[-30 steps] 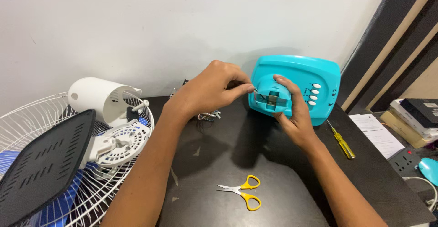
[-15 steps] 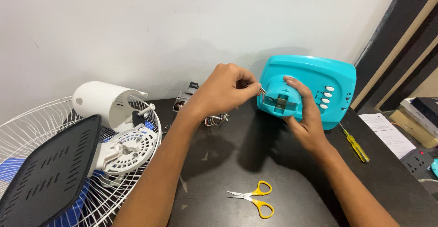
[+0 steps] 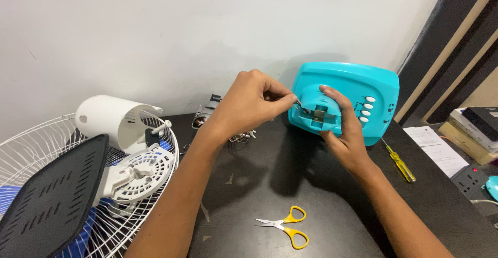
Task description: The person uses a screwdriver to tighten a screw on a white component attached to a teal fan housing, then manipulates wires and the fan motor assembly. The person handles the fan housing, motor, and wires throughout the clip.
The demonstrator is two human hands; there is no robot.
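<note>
At the left edge of the frame a white wire fan guard (image 3: 31,149) lies on the dark table (image 3: 332,221), with a black vented panel (image 3: 49,201) leaning across it and a white motor housing (image 3: 111,120) on top. Moving toward the centre, the left hand (image 3: 249,105) comes up from the bottom of the frame, its fingertips pinched shut on a small thin metal piece (image 3: 300,107) held against the turquoise fan base (image 3: 363,89), which stands tilted in the upper right against the white wall. The right hand (image 3: 345,133) grips the base's front, fingers curled over its recessed slot. Yellow-handled scissors (image 3: 288,227) lie low in the centre, well apart from both hands. A yellow screwdriver (image 3: 400,163) rests just right of the base.
</note>
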